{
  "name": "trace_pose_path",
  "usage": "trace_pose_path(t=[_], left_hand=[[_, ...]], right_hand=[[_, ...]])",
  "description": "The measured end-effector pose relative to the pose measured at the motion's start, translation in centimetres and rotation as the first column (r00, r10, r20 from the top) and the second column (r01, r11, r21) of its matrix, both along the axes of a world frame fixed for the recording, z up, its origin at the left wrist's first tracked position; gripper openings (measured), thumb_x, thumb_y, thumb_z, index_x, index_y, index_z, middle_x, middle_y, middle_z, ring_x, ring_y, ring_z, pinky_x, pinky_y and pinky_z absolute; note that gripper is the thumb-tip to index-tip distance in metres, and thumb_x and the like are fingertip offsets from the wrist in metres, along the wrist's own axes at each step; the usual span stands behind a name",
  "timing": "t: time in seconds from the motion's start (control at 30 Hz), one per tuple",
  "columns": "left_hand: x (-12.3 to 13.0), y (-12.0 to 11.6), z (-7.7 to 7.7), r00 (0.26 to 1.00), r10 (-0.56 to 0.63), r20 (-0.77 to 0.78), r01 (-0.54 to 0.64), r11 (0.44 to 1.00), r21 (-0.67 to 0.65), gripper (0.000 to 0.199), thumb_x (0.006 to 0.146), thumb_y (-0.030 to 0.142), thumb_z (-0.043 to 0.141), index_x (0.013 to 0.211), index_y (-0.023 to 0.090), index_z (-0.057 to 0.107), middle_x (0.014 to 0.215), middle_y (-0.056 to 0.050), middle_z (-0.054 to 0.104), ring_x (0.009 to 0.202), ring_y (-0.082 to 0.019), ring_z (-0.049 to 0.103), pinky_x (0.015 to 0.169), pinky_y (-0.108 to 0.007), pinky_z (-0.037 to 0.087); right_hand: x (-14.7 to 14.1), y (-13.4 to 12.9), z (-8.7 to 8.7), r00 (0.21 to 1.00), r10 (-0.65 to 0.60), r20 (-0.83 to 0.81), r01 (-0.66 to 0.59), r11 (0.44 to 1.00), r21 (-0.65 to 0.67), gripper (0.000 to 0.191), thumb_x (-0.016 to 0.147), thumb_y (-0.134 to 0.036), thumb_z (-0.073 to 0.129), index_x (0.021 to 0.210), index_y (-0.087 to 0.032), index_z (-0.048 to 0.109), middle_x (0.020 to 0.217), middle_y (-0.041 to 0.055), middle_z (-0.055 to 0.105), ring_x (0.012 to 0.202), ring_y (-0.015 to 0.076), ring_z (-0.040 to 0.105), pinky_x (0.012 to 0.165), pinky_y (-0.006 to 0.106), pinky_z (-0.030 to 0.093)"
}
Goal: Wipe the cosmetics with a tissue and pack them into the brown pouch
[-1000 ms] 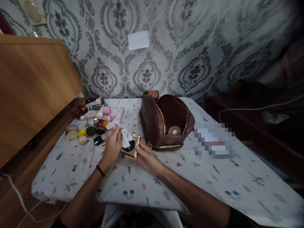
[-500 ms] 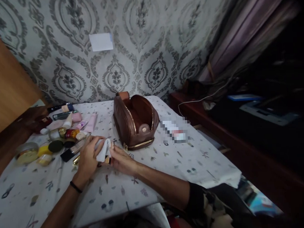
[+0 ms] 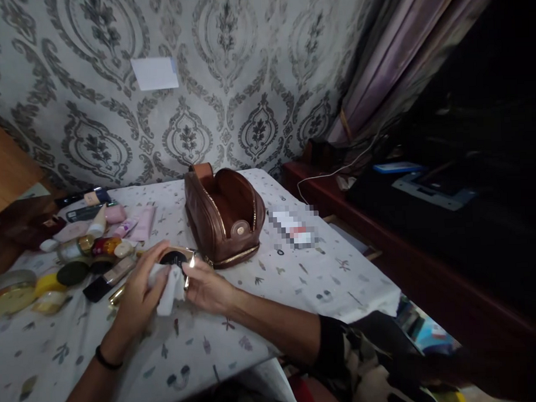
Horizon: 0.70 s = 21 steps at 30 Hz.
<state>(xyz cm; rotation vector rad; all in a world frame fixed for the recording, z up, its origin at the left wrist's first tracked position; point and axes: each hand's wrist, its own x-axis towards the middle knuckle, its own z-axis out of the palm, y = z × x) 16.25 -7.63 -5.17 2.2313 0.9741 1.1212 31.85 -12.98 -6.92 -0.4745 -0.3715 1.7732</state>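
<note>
Between my hands is a gold-edged makeup compact [image 3: 174, 257] with a dark round middle, tilted above the table. My right hand [image 3: 209, 289] grips its right edge. My left hand [image 3: 137, 290], a black band at its wrist, is closed on a folded white cloth [image 3: 169, 293] pressed against the compact. Just beyond, a brown leather toiletry bag [image 3: 207, 235] stands unzipped, its lining showing. Left of my left hand lie a foundation bottle [image 3: 108, 279] with a black cap, a gold tube [image 3: 116, 296] and several jars, including one with a yellow lid [image 3: 50, 283].
Pink tubes [image 3: 143, 223] and more cosmetics crowd the left of the table with its patterned white cloth [image 3: 298, 305]. A blurred-out white item [image 3: 293, 226] lies right of the bag. Beyond the right edge is a dark red cabinet [image 3: 320, 193] with a white cable [image 3: 337, 172].
The view has swung right, so things sit farther left. The compact has turned, and its dark round face now shows. The cloth hangs lower in my left hand.
</note>
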Motion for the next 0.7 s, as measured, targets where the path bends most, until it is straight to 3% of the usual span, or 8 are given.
trace_pose_path(t=[0.1,0.27,0.37,0.53,0.7], left_hand=[[-0.2,0.5,-1.0,0.991,-0.074,-0.108,0.081,0.995,0.065,0.062,0.086,0.044,0.063,0.143,0.024,0.047,0.146,-0.011,0.052,0.135,-0.032,0.049,0.113,-0.047,0.039],[-0.4,1.2,-2.1,0.977,-0.071,-0.203,0.103,0.983,0.153,0.086,0.076,0.052,0.073,0.149,0.026,0.037,0.154,-0.014,0.043,0.139,-0.037,0.044,0.111,-0.053,0.04],[-0.6,1.1,-1.7,0.972,-0.058,-0.229,0.102,0.978,0.184,0.082,0.078,0.054,0.071,0.149,0.028,0.038,0.154,-0.013,0.042,0.139,-0.037,0.043,0.11,-0.053,0.041],[-0.8,0.5,-0.4,0.99,-0.033,-0.139,0.061,0.978,0.201,0.072,0.078,0.056,0.071,0.141,0.03,0.049,0.14,-0.01,0.056,0.128,-0.034,0.054,0.107,-0.047,0.044],[-0.9,0.0,0.2,0.996,-0.057,-0.069,0.07,0.979,0.193,0.052,0.088,0.045,0.061,0.137,0.028,0.055,0.139,-0.008,0.059,0.127,-0.03,0.056,0.106,-0.042,0.044]], right_hand=[[0.2,0.3,-0.3,0.999,-0.028,-0.043,0.025,0.998,-0.051,0.026,0.079,-0.021,0.079,0.103,-0.022,0.069,0.086,-0.0028,0.073,0.074,0.0111,0.065,0.073,0.023,0.052],[0.4,0.6,-0.7,1.0,-0.03,-0.002,0.029,0.999,-0.045,0.025,0.079,-0.025,0.079,0.101,-0.022,0.069,0.093,-0.0011,0.076,0.081,0.0143,0.066,0.074,0.026,0.052],[0.3,0.7,-1.1,0.998,-0.038,0.041,0.04,0.999,-0.034,0.027,0.078,-0.029,0.08,0.102,-0.022,0.069,0.094,0.0003,0.076,0.08,0.0159,0.067,0.072,0.027,0.052],[0.4,0.7,-1.3,0.998,0.026,0.053,-0.024,0.999,-0.036,0.035,0.076,-0.038,0.082,0.104,-0.021,0.068,0.091,0.0007,0.076,0.075,0.0161,0.067,0.067,0.027,0.052],[0.8,0.4,-0.8,0.995,0.086,0.054,-0.084,0.996,-0.044,0.032,0.078,-0.041,0.081,0.096,-0.018,0.067,0.079,0.0,0.074,0.065,0.0138,0.065,0.061,0.025,0.051]])
